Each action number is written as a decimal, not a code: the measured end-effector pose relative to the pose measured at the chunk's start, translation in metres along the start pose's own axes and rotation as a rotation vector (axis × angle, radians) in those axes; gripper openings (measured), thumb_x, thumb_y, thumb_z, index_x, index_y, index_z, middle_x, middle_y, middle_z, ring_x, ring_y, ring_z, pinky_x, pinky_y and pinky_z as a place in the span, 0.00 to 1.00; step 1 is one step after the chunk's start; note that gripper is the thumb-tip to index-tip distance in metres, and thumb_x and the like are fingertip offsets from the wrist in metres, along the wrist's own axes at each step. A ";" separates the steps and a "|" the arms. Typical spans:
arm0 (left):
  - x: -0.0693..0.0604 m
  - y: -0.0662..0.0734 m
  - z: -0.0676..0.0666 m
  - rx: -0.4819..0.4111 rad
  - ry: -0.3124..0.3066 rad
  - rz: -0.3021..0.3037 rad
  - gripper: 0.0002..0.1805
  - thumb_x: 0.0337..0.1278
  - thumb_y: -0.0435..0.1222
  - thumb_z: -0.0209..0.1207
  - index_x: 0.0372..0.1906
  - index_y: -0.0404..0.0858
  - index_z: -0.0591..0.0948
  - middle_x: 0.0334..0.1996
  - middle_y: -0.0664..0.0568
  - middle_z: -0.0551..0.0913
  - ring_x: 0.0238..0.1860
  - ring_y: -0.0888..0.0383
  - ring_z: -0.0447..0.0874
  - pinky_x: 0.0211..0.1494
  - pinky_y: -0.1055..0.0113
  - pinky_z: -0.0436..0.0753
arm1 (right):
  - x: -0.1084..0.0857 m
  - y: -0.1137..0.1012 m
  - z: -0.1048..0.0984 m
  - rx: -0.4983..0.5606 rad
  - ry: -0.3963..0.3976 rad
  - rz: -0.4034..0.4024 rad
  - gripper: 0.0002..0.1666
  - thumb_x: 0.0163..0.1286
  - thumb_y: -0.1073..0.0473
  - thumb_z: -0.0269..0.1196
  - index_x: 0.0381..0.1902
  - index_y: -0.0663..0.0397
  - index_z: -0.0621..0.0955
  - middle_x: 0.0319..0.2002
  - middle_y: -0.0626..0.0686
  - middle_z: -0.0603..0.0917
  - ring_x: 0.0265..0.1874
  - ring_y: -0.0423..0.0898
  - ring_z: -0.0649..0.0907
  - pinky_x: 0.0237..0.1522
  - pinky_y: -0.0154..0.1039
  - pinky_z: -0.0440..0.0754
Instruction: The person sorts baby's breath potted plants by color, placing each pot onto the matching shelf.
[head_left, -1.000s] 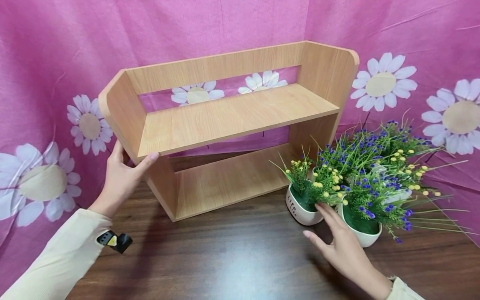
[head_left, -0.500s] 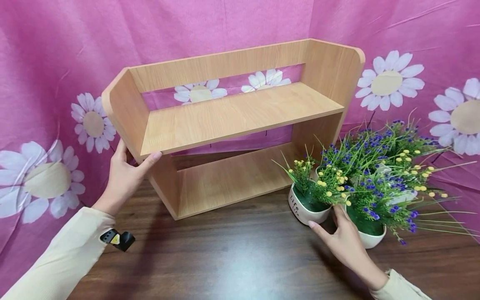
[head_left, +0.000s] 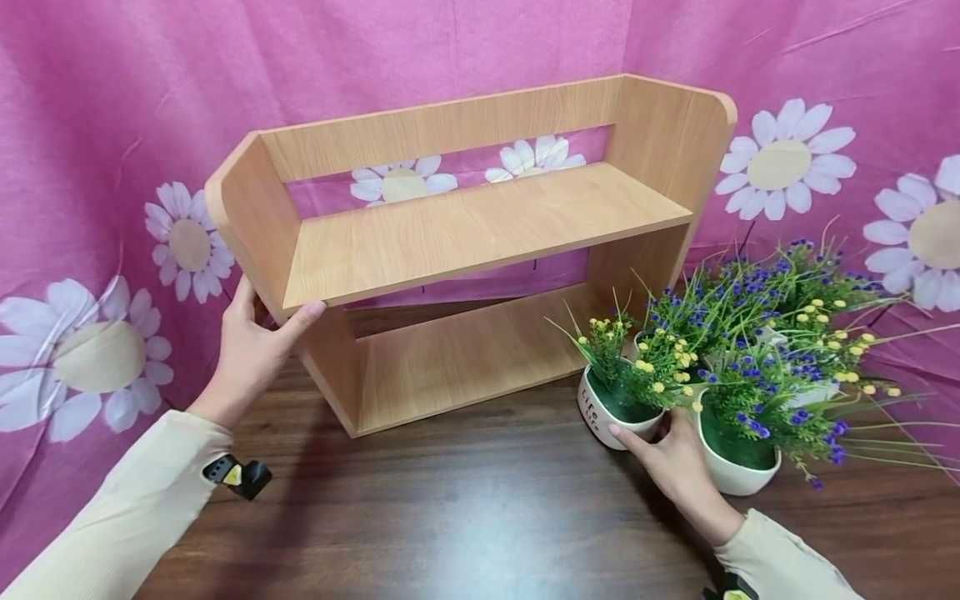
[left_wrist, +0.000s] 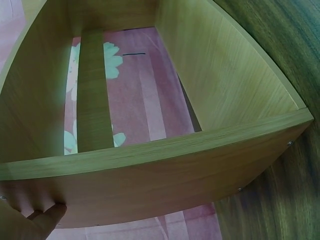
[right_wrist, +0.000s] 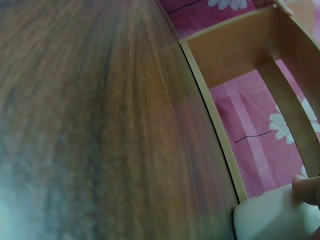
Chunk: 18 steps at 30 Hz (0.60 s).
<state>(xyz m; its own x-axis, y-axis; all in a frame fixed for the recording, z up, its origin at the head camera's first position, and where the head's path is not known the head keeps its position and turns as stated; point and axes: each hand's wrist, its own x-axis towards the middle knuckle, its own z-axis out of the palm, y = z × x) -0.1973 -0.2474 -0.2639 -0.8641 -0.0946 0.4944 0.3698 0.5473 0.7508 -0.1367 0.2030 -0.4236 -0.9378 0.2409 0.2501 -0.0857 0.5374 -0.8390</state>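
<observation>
A two-tier wooden shelf (head_left: 480, 233) stands on the table at an angle. My left hand (head_left: 251, 354) grips its left side panel, thumb at the middle board's front corner; in the left wrist view, fingers (left_wrist: 52, 217) lie against the panel's outer face. Near the shelf's right front, my right hand (head_left: 678, 458) holds a small white flower pot (head_left: 596, 417) lettered "Life", with yellow flowers and green grass. The thumb is on the pot's front, and the other fingers are partly hidden behind it. The right wrist view shows the thumb (right_wrist: 306, 190) on the white pot (right_wrist: 272, 217).
Beside the held pot is another white pot (head_left: 738, 475) with blue flowers. More potted plants (head_left: 795, 292) crowd behind it at the right. A pink cloth (head_left: 420, 50) with white daisies hangs behind the shelf. The dark wooden table (head_left: 450, 517) spreads out in front.
My right hand has moved in against the lettered pot, from fingers spread beside it to thumb and fingers holding it. My left hand keeps its grip on the shelf. The view has shifted slightly.
</observation>
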 end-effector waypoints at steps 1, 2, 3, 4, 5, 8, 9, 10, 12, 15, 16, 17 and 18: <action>0.000 0.000 0.000 0.004 0.000 -0.002 0.40 0.55 0.39 0.67 0.71 0.52 0.61 0.63 0.47 0.71 0.58 0.57 0.73 0.56 0.73 0.78 | 0.001 0.000 0.001 0.002 0.006 0.002 0.42 0.54 0.58 0.73 0.61 0.69 0.67 0.54 0.68 0.76 0.50 0.42 0.76 0.45 0.13 0.64; 0.000 0.000 -0.001 0.008 0.000 -0.004 0.40 0.55 0.39 0.67 0.71 0.52 0.61 0.64 0.47 0.71 0.58 0.56 0.73 0.56 0.72 0.78 | 0.002 0.000 0.001 0.003 0.009 0.004 0.41 0.54 0.58 0.74 0.60 0.69 0.68 0.53 0.67 0.77 0.48 0.37 0.75 0.45 0.13 0.64; 0.000 0.000 -0.001 0.007 0.001 -0.006 0.40 0.55 0.39 0.67 0.71 0.52 0.61 0.64 0.47 0.71 0.58 0.56 0.73 0.56 0.72 0.78 | 0.002 0.000 0.002 0.001 0.012 0.007 0.40 0.54 0.58 0.74 0.60 0.68 0.69 0.52 0.66 0.78 0.46 0.32 0.74 0.44 0.13 0.65; -0.001 -0.001 -0.001 0.004 0.001 -0.008 0.40 0.55 0.39 0.67 0.71 0.51 0.61 0.64 0.47 0.71 0.58 0.56 0.73 0.56 0.72 0.78 | 0.003 0.000 0.003 0.005 0.014 0.007 0.40 0.54 0.58 0.74 0.59 0.68 0.69 0.52 0.66 0.78 0.44 0.29 0.73 0.44 0.14 0.66; -0.001 -0.001 -0.002 0.004 0.001 -0.008 0.41 0.55 0.39 0.67 0.72 0.51 0.60 0.64 0.47 0.71 0.58 0.57 0.73 0.56 0.73 0.78 | 0.003 0.000 0.003 0.009 0.014 0.006 0.40 0.54 0.57 0.74 0.59 0.67 0.70 0.51 0.66 0.79 0.42 0.25 0.71 0.43 0.14 0.67; -0.001 0.000 -0.002 0.003 -0.001 -0.002 0.40 0.55 0.39 0.66 0.72 0.52 0.61 0.64 0.48 0.71 0.57 0.58 0.73 0.54 0.77 0.78 | 0.005 0.000 0.003 0.046 0.007 0.005 0.39 0.53 0.59 0.74 0.60 0.67 0.70 0.51 0.65 0.79 0.41 0.24 0.72 0.42 0.14 0.69; 0.000 0.001 -0.002 0.004 -0.005 -0.001 0.40 0.55 0.39 0.66 0.72 0.53 0.60 0.64 0.48 0.70 0.57 0.58 0.72 0.55 0.76 0.78 | 0.005 0.000 0.003 0.069 0.002 0.006 0.40 0.54 0.60 0.74 0.60 0.66 0.70 0.52 0.65 0.79 0.41 0.24 0.73 0.42 0.14 0.70; 0.000 0.001 -0.001 0.008 -0.011 0.002 0.41 0.56 0.39 0.66 0.72 0.53 0.59 0.65 0.48 0.70 0.58 0.56 0.72 0.56 0.73 0.78 | 0.005 0.000 0.003 0.091 -0.004 0.008 0.40 0.54 0.61 0.74 0.61 0.66 0.69 0.53 0.64 0.78 0.41 0.23 0.73 0.43 0.14 0.70; 0.001 0.002 -0.001 0.009 -0.023 0.005 0.42 0.56 0.40 0.66 0.73 0.54 0.58 0.66 0.48 0.68 0.60 0.54 0.71 0.59 0.66 0.78 | 0.005 0.000 0.002 0.131 -0.014 0.017 0.41 0.54 0.62 0.73 0.63 0.66 0.67 0.55 0.64 0.77 0.42 0.23 0.72 0.43 0.14 0.71; 0.001 0.003 -0.001 0.014 -0.029 0.005 0.42 0.56 0.41 0.66 0.73 0.55 0.57 0.67 0.49 0.67 0.62 0.51 0.70 0.62 0.56 0.76 | 0.005 0.000 0.001 0.155 -0.026 0.040 0.42 0.55 0.63 0.72 0.65 0.66 0.65 0.57 0.63 0.75 0.42 0.21 0.72 0.43 0.14 0.71; 0.000 0.003 -0.001 0.014 -0.028 0.004 0.42 0.56 0.41 0.66 0.73 0.55 0.57 0.67 0.50 0.67 0.62 0.51 0.69 0.62 0.55 0.75 | 0.005 0.000 0.001 0.149 -0.028 0.050 0.42 0.56 0.63 0.72 0.65 0.66 0.65 0.57 0.64 0.75 0.42 0.21 0.72 0.42 0.14 0.71; 0.000 0.003 -0.001 0.014 -0.026 0.003 0.42 0.56 0.41 0.66 0.73 0.55 0.57 0.67 0.50 0.67 0.62 0.51 0.69 0.63 0.54 0.75 | 0.005 0.000 0.000 0.146 -0.029 0.061 0.43 0.56 0.63 0.72 0.65 0.66 0.65 0.57 0.64 0.75 0.42 0.21 0.71 0.43 0.14 0.71; -0.001 0.003 -0.001 0.015 -0.024 0.002 0.42 0.56 0.41 0.66 0.73 0.55 0.57 0.67 0.50 0.67 0.62 0.51 0.69 0.63 0.54 0.75 | 0.006 -0.001 0.000 0.140 -0.034 0.075 0.43 0.56 0.62 0.72 0.65 0.66 0.64 0.58 0.65 0.74 0.42 0.20 0.71 0.43 0.14 0.70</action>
<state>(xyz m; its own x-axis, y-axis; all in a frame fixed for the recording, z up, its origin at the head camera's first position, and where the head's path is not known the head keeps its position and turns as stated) -0.1950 -0.2465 -0.2612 -0.8716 -0.0734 0.4848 0.3661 0.5602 0.7430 -0.1419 0.2041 -0.4217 -0.9539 0.2476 0.1696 -0.0587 0.4001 -0.9146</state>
